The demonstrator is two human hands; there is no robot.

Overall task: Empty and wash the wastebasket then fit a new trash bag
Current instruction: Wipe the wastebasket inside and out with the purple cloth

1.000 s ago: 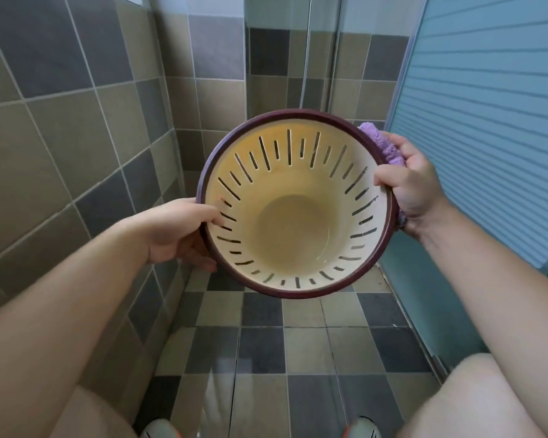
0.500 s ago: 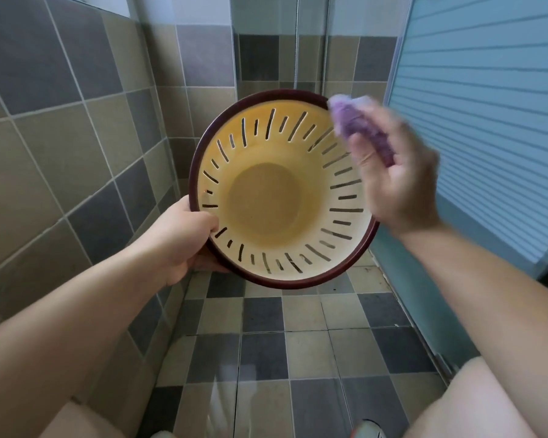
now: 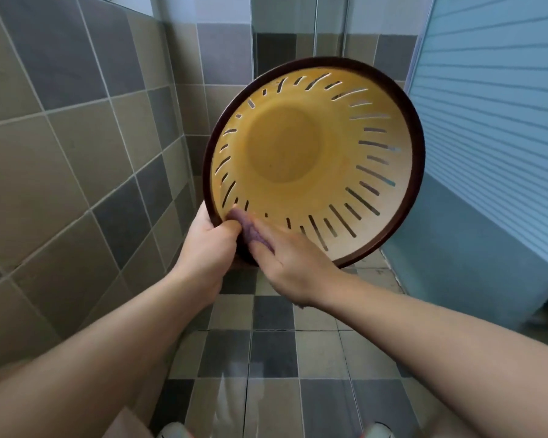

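Two hands meet at the lower-left rim of the wastebasket (image 3: 314,159). Leftmost, the left hand (image 3: 208,245) curls its fingers round that dark rim. Just beside it, the right hand (image 3: 293,262) presses a purple cloth (image 3: 250,229) against the inner wall — how its fingers lie, I cannot tell. Held up over the tiled floor (image 3: 272,358), the yellow slotted basket tips its opening toward the camera — a blue door (image 3: 494,137) stands rightmost.

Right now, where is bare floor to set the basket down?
Bare floor lies below the wastebasket, between the tiled wall and the blue door. It is crowded at the basket's lower rim: left hand, right hand and purple cloth meet.
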